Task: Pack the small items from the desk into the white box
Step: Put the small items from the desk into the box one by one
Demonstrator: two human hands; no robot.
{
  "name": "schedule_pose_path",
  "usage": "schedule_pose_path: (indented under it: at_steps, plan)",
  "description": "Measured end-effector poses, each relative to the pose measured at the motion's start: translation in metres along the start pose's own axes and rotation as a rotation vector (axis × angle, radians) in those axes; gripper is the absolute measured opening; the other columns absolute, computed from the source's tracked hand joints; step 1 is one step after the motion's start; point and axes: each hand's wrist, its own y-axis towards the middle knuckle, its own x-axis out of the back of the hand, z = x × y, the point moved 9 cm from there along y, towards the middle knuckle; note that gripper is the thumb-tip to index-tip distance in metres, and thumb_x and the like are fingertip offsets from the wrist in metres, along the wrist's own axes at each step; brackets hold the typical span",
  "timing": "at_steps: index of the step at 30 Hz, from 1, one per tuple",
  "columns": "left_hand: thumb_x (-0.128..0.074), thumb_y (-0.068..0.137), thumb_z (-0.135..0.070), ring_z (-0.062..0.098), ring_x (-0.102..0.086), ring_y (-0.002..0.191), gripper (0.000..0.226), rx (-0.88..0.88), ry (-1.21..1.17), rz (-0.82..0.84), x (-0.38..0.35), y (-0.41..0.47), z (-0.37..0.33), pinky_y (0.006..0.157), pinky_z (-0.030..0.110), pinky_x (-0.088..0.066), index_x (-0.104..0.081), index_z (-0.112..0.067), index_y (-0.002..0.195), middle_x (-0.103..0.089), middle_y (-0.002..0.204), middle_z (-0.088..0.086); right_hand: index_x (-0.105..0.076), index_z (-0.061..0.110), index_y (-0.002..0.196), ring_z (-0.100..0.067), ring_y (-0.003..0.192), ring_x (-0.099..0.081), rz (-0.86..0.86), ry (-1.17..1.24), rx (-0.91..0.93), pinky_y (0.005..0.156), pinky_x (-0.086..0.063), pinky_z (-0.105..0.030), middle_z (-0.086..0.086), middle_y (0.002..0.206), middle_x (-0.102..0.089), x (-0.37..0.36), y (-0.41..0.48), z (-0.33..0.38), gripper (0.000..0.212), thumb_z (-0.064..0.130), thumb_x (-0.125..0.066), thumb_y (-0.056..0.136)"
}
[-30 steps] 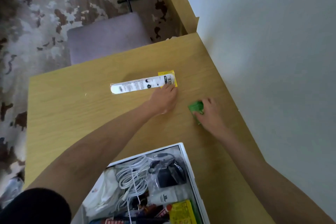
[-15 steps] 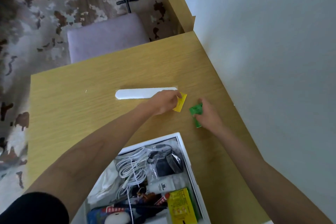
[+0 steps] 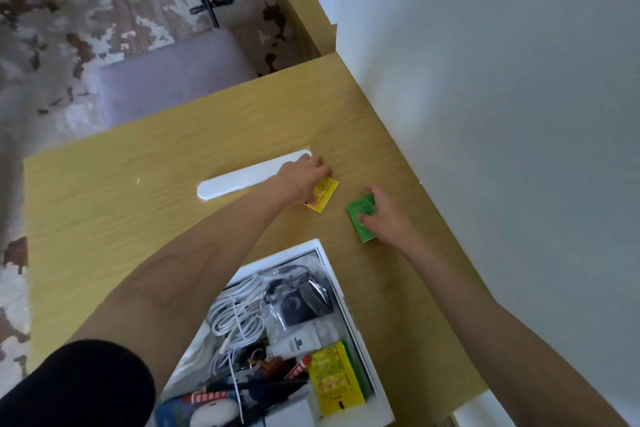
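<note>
within right grip [image 3: 389, 218], green packet [image 3: 360, 218]

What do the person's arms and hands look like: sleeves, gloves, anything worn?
No gloves, watch or rings visible on the left hand or right hand. A black sleeve covers the left upper arm; both forearms are uncovered. No sleeve shows on the right arm in frame.

Yellow packet [image 3: 325, 194], green packet [image 3: 362, 217], white box [image 3: 360, 333].
</note>
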Motion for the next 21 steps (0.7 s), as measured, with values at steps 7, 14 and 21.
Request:
schedule_pose_path:
  at_steps: [7,14,21]
  plan:
    - [-0.083,0.066,-0.032,0.029,-0.035,0.127,0.074,0.077,-0.031,0.002,0.002,0.001,-0.002,0.094,0.038,-0.039,-0.045,-0.010,0.125,-0.044,0.133,0.010,-0.041,0.031,0.137,-0.004,0.097,-0.058,-0.092,0.306,0.049,0.060,-0.044,-0.011,0.005,0.127,-0.051,0.015,-0.016,0.021,0.049,0.017,-0.059,0.093]
    - [-0.066,0.086,-0.026,0.026,-0.054,0.111,0.029,0.107,-0.355,-0.137,0.020,-0.029,0.016,0.079,0.033,-0.043,-0.061,-0.018,0.113,-0.063,0.118,0.004,-0.043,0.032,0.136,-0.001,0.089,-0.064,-0.111,0.468,0.057,0.056,-0.052,-0.012,0.005,0.116,-0.059,0.020,-0.037,0.036,0.052,0.015,-0.063,0.091]
    - [-0.054,0.096,-0.021,0.013,-0.056,0.074,0.020,-0.040,-0.846,-0.203,0.050,-0.090,0.002,0.067,0.035,-0.045,-0.065,-0.009,0.107,-0.063,0.094,0.006,-0.060,0.035,0.120,-0.009,0.093,-0.068,-0.071,0.381,0.274,0.071,-0.058,-0.023,0.007,0.110,-0.068,0.035,-0.079,0.088,0.038,0.016,-0.067,0.088]
